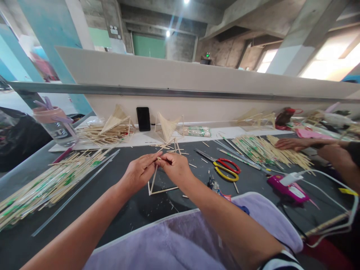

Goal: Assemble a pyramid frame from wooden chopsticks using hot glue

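A frame of thin wooden sticks (163,191) stands on the dark table below my hands. My left hand (143,168) pinches near its upper joint, fingertips pressed close to those of the other hand. From the right, my right hand (176,167) closes thumb and finger at the same joint; the exact spot is partly hidden by the fingers. Several loose stick pieces lie behind the hands. Scissors (227,168) with red and yellow handles rest to the right, blades pointing away to the left.
Bundles of sticks in plastic (53,183) lie at left, with a bottle (54,125) behind. A phone (143,119) and a finished stick model (168,126) stand along the back board. At right are a magenta device with a white plug (288,189) and another person's hand (292,144) on sticks.
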A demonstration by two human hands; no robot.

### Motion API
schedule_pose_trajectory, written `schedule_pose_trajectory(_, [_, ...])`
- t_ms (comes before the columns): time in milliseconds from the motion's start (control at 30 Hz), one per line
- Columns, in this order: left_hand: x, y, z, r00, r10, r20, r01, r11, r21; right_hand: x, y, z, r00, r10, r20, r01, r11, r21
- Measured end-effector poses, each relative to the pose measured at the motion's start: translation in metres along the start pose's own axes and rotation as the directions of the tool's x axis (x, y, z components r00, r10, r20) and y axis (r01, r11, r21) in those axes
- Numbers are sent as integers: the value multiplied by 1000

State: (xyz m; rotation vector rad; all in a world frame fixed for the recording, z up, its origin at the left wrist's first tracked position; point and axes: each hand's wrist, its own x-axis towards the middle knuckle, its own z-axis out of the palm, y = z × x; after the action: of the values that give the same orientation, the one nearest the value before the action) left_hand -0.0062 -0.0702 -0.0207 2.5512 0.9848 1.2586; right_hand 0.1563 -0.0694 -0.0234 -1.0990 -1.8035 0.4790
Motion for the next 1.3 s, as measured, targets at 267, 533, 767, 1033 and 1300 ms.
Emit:
schedule_pose_trajectory(267, [0, 4, 1, 997, -81, 16, 81, 996, -30, 0, 3, 0, 1000, 19, 19, -20, 999, 44])
schedule_pose_trajectory(533, [1, 3, 1, 996, -88, 13, 89, 995, -43, 3, 0, -5, 989, 91, 117, -107, 984, 139])
schedule_pose_trajectory(767, [2, 6, -1, 998, -54, 12, 55, 998, -41, 7, -1, -16, 965, 133, 225, -200, 930, 307])
schedule_pose_trajectory(1033, [2, 5, 1, 999, -30, 37, 32, 999, -42, 9, -4, -10, 917, 292, 272, -396, 743, 540])
schedule_pose_trajectory(1300, [2, 5, 0, 998, 24, 52, -24, 1000, -6, 9, -5, -10, 920, 293, 258, -391, 703, 595])
